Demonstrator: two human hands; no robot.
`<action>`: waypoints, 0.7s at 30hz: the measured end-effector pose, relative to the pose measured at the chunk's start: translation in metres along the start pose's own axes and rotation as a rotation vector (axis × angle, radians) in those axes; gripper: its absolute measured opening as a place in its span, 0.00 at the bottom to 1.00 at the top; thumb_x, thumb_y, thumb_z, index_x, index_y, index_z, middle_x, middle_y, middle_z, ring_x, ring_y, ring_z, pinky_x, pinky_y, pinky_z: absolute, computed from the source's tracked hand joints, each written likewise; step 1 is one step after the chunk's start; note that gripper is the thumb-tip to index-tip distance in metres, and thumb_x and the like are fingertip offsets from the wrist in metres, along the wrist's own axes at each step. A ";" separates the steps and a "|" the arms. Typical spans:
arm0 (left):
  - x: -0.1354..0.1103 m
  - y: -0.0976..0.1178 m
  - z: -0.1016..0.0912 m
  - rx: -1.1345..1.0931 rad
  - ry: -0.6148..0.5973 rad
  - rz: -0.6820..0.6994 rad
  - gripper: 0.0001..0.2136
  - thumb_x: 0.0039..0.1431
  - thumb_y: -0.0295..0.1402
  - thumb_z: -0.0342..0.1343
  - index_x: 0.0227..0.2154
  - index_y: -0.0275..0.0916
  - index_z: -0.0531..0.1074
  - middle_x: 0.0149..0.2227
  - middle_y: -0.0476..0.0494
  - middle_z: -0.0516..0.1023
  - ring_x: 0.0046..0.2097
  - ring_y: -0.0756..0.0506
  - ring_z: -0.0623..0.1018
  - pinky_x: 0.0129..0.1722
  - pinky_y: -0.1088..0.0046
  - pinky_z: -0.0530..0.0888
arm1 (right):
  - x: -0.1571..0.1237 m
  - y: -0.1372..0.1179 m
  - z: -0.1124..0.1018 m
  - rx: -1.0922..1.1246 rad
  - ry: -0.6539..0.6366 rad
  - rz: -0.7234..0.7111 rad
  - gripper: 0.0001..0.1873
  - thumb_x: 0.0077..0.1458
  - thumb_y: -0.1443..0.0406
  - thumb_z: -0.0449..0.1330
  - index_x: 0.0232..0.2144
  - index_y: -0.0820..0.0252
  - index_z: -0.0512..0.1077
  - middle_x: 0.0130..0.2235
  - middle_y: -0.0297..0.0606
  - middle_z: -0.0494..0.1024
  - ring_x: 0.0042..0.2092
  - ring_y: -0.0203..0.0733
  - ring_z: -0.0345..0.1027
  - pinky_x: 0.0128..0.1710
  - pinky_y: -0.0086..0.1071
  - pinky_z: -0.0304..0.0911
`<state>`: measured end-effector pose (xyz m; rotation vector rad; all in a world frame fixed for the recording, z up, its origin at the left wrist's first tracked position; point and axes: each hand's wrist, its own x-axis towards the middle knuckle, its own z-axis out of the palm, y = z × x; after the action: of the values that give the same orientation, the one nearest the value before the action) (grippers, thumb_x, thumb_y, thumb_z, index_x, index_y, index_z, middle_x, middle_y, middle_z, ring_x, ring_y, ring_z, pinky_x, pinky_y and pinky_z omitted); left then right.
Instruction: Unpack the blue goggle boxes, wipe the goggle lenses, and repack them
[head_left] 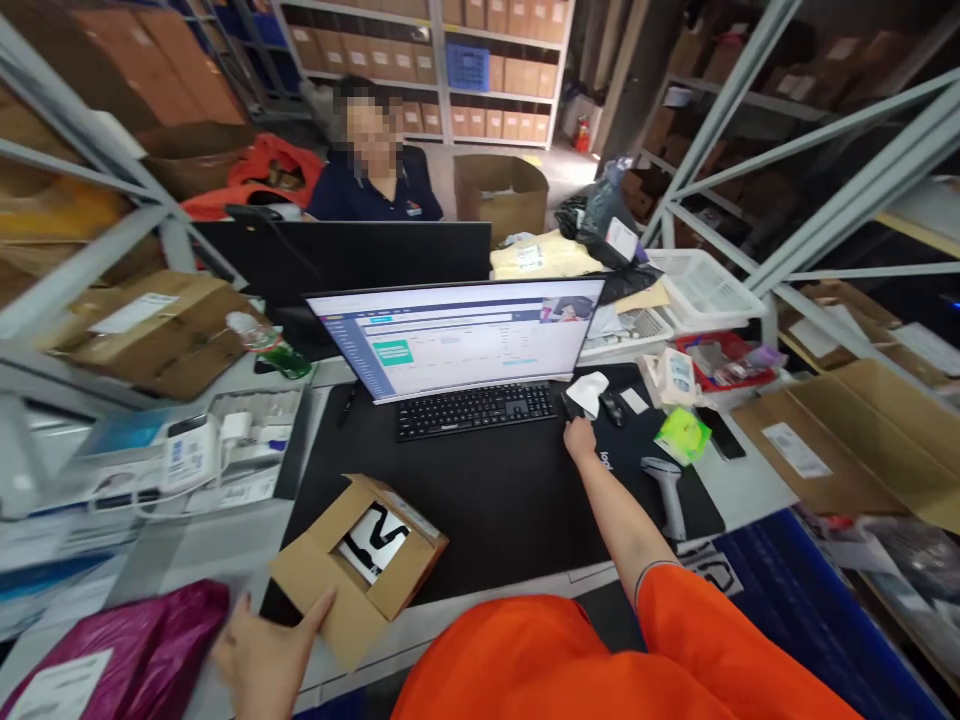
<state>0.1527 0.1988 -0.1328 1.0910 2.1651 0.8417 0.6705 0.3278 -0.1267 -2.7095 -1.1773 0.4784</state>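
Observation:
An opened cardboard box sits on the black desk mat, its flaps spread and a white item with black markings inside. My left hand is at the box's near left flap, thumb and fingers apart, thumb tip by the flap edge. Across the mat, my right hand reaches to the right end of the keyboard. Its fingers are closed around something dark that I cannot make out, just below a crumpled white paper. A black mouse lies right of that paper.
A monitor stands behind the keyboard, and a person sits beyond it. Right of the mat's middle lie a barcode scanner, a green packet and a phone. A purple parcel bag lies at the near left.

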 end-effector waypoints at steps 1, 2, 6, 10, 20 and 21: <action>-0.002 0.010 -0.004 0.105 0.034 0.079 0.50 0.40 0.56 0.62 0.64 0.29 0.59 0.67 0.19 0.58 0.71 0.20 0.50 0.67 0.33 0.49 | 0.003 -0.008 0.000 0.002 0.013 -0.028 0.20 0.65 0.58 0.62 0.55 0.62 0.70 0.56 0.46 0.73 0.53 0.49 0.72 0.53 0.49 0.71; -0.004 0.019 -0.004 0.220 0.016 0.184 0.45 0.47 0.54 0.58 0.64 0.28 0.60 0.69 0.18 0.55 0.72 0.23 0.50 0.69 0.38 0.48 | 0.002 -0.016 -0.001 0.008 0.030 -0.066 0.21 0.65 0.58 0.62 0.56 0.62 0.70 0.57 0.46 0.72 0.55 0.50 0.71 0.54 0.50 0.70; 0.001 0.049 0.019 0.492 -0.121 0.402 0.31 0.55 0.41 0.54 0.59 0.27 0.67 0.67 0.18 0.60 0.69 0.25 0.58 0.69 0.40 0.49 | -0.034 -0.045 -0.009 0.085 0.083 -0.367 0.19 0.67 0.65 0.55 0.57 0.67 0.68 0.59 0.55 0.69 0.61 0.56 0.64 0.61 0.54 0.61; 0.022 0.057 0.035 0.597 -0.151 0.425 0.28 0.60 0.34 0.54 0.61 0.25 0.64 0.61 0.17 0.68 0.66 0.24 0.63 0.67 0.32 0.42 | -0.137 -0.074 -0.012 0.179 0.001 -0.870 0.18 0.67 0.68 0.48 0.51 0.59 0.74 0.53 0.48 0.76 0.58 0.48 0.67 0.60 0.45 0.62; 0.075 0.031 0.009 0.434 -0.141 0.208 0.19 0.71 0.44 0.49 0.54 0.38 0.71 0.45 0.41 0.79 0.45 0.43 0.79 0.50 0.54 0.76 | -0.288 -0.163 0.058 -0.281 -0.351 -1.619 0.14 0.67 0.63 0.56 0.37 0.67 0.78 0.40 0.49 0.83 0.46 0.50 0.74 0.65 0.50 0.54; 0.083 0.025 0.010 0.397 -0.122 0.161 0.19 0.70 0.45 0.50 0.54 0.37 0.71 0.45 0.41 0.78 0.45 0.43 0.79 0.49 0.55 0.77 | -0.282 -0.165 0.057 -0.290 -0.379 -1.590 0.16 0.67 0.63 0.55 0.34 0.65 0.79 0.36 0.45 0.84 0.42 0.47 0.76 0.66 0.49 0.52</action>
<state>0.1299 0.2831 -0.1371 1.4855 2.2161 0.4021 0.3573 0.2343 -0.0731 -1.0021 -2.9774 0.4976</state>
